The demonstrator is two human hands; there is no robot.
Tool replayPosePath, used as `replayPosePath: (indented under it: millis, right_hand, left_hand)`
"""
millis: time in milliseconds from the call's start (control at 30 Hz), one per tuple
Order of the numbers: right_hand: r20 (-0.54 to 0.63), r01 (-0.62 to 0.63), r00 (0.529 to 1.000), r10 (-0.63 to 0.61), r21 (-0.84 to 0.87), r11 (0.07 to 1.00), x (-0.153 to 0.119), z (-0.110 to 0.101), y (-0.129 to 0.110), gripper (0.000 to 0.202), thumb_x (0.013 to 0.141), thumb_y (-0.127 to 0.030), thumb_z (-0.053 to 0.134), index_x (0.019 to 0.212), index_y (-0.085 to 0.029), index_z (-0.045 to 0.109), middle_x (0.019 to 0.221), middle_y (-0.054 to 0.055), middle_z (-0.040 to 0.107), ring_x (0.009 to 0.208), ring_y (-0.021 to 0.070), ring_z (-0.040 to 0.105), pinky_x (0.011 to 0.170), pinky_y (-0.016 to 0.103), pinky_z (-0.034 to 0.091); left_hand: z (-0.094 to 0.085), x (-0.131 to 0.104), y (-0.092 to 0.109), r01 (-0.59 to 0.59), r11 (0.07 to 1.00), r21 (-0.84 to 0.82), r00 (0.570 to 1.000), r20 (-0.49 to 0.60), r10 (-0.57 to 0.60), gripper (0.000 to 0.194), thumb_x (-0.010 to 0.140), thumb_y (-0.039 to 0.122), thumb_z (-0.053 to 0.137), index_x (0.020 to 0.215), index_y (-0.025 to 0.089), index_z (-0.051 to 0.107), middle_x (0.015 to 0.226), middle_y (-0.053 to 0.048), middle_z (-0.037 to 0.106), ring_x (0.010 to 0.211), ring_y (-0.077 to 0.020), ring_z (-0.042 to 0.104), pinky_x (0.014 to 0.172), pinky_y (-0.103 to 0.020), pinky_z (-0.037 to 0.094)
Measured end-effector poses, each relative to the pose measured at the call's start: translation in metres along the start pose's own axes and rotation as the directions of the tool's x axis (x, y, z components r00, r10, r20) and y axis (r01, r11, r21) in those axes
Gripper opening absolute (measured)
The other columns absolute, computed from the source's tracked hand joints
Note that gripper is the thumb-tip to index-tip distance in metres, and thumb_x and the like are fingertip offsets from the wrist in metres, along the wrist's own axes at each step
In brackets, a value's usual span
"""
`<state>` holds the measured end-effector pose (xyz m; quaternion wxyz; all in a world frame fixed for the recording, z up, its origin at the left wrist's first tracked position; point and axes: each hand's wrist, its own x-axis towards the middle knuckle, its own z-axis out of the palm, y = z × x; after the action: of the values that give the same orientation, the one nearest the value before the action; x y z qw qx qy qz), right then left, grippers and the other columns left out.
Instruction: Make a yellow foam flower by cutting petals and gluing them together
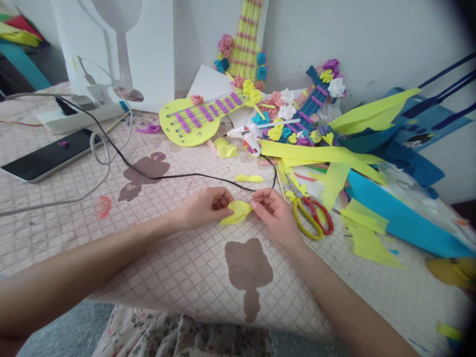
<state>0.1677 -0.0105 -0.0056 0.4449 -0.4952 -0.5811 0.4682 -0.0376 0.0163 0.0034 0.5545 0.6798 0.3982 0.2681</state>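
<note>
A small piece of yellow crepe paper (pixel 238 212) is held between both hands, above the quilted cloth near the middle of the table. My left hand (pixel 204 208) pinches its left side with curled fingers. On the right end, my right hand (pixel 274 213) grips the paper between thumb and fingers. Close to the right hand lie scissors (pixel 312 218) with one yellow and one red handle, their blades partly under yellow scraps. A narrow yellow paper strip (pixel 249 178) rests just beyond the hands, beside a black cord (pixel 193 174).
A white glue gun (pixel 246 138) lies behind the hands, near a yellow paper guitar (pixel 189 121). Paper flowers (pixel 286 111) and a blue guitar are heaped beyond. Blue paper (pixel 405 213) and yellow scraps spread right. A phone (pixel 52 154) and a power strip (pixel 80 116) sit left.
</note>
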Motion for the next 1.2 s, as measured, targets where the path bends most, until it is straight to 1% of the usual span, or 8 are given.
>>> replayPosePath:
  millis: [200, 400, 500, 633, 833, 1000, 1100, 1200]
  right_hand:
    - [0.09, -0.234, 0.972, 0.216, 0.351, 0.907, -0.002, 0.003, -0.01, 0.038, 0.076, -0.042, 0.067, 0.106, -0.023, 0.054, 0.097, 0.002, 0.057, 0.056, 0.0061, 0.046, 0.044, 0.02, 0.035]
    - [0.165, -0.342, 0.937, 0.308, 0.261, 0.902, -0.006, 0.003, -0.008, 0.029, 0.075, -0.038, 0.069, 0.093, -0.02, 0.057, 0.059, -0.007, 0.048, 0.045, 0.0047, 0.037, 0.038, 0.017, 0.026]
    - [0.147, -0.279, 0.955, 0.256, 0.17, 0.945, -0.004, 0.0, -0.006, 0.025, 0.075, -0.036, 0.068, 0.091, -0.019, 0.057, 0.066, -0.004, 0.055, 0.048, 0.0049, 0.041, 0.039, 0.017, 0.028]
    - [0.219, -0.232, 0.952, 0.215, 0.057, 0.971, -0.002, -0.004, -0.008, 0.023, 0.077, -0.035, 0.066, 0.091, -0.019, 0.057, 0.075, -0.001, 0.059, 0.051, 0.0055, 0.043, 0.04, 0.018, 0.028]
    - [0.101, 0.001, 0.995, 0.015, -0.15, 0.989, -0.007, -0.006, -0.007, 0.03, 0.081, -0.041, 0.06, 0.101, -0.024, 0.047, 0.089, -0.001, 0.053, 0.051, 0.0061, 0.04, 0.045, 0.022, 0.035]
    - [0.172, 0.396, 0.913, -0.37, -0.591, 0.702, -0.012, -0.002, -0.006, 0.034, 0.073, -0.028, 0.069, 0.098, -0.024, 0.046, 0.095, 0.002, 0.049, 0.061, 0.0102, 0.045, 0.055, 0.026, 0.041]
    - [0.28, 0.462, 0.877, -0.39, -0.71, 0.531, -0.013, 0.001, -0.004, 0.012, 0.083, -0.021, 0.057, 0.093, -0.022, 0.051, 0.093, 0.004, 0.051, 0.071, 0.0139, 0.053, 0.056, 0.026, 0.042]
    - [0.343, 0.494, 0.865, -0.367, -0.715, 0.495, -0.012, 0.001, 0.001, 0.009, 0.089, -0.016, 0.046, 0.089, -0.02, 0.054, 0.091, 0.004, 0.054, 0.076, 0.0141, 0.055, 0.061, 0.025, 0.043]
  left_hand:
    - [0.006, 0.0, 0.006, 0.211, 0.883, -0.419, 0.969, -0.03, -0.246, 0.012, 0.078, 0.018, 0.062, 0.078, 0.014, 0.051, 0.065, 0.001, 0.063, 0.054, -0.0054, 0.057, 0.055, -0.018, 0.045]
    - [0.013, -0.002, 0.004, 0.264, 0.833, -0.486, 0.964, 0.138, -0.225, 0.024, 0.075, 0.02, 0.067, 0.094, 0.014, 0.054, 0.089, -0.005, 0.067, 0.079, -0.0131, 0.066, 0.076, -0.029, 0.053]
    - [0.012, -0.005, 0.007, 0.201, 0.898, -0.391, 0.976, 0.162, -0.148, 0.026, 0.075, 0.025, 0.068, 0.095, 0.014, 0.054, 0.092, -0.005, 0.065, 0.083, -0.0149, 0.065, 0.072, -0.029, 0.053]
    - [0.006, -0.003, 0.007, 0.11, 0.959, -0.259, 0.993, 0.0, -0.114, 0.016, 0.079, 0.026, 0.063, 0.084, 0.013, 0.054, 0.076, -0.001, 0.063, 0.069, -0.0109, 0.061, 0.06, -0.023, 0.051]
    - [0.001, 0.003, 0.002, 0.232, 0.933, -0.277, 0.964, -0.061, -0.258, 0.008, 0.082, 0.016, 0.058, 0.075, 0.013, 0.054, 0.058, 0.002, 0.06, 0.049, -0.0065, 0.056, 0.05, -0.018, 0.047]
    - [0.0, 0.005, 0.001, 0.276, 0.829, -0.486, 0.942, -0.035, -0.334, 0.008, 0.081, 0.016, 0.059, 0.076, 0.013, 0.054, 0.064, 0.0, 0.064, 0.056, -0.0065, 0.06, 0.058, -0.019, 0.051]
    - [0.0, 0.003, 0.002, 0.299, 0.834, -0.464, 0.943, 0.01, -0.333, 0.008, 0.082, 0.019, 0.057, 0.078, 0.013, 0.055, 0.068, -0.001, 0.064, 0.06, -0.0071, 0.061, 0.062, -0.02, 0.052]
    - [-0.007, 0.0, 0.004, 0.267, 0.927, -0.262, 0.962, 0.019, -0.272, 0.018, 0.081, 0.027, 0.058, 0.093, 0.014, 0.056, 0.079, -0.003, 0.064, 0.068, -0.0113, 0.063, 0.063, -0.026, 0.053]
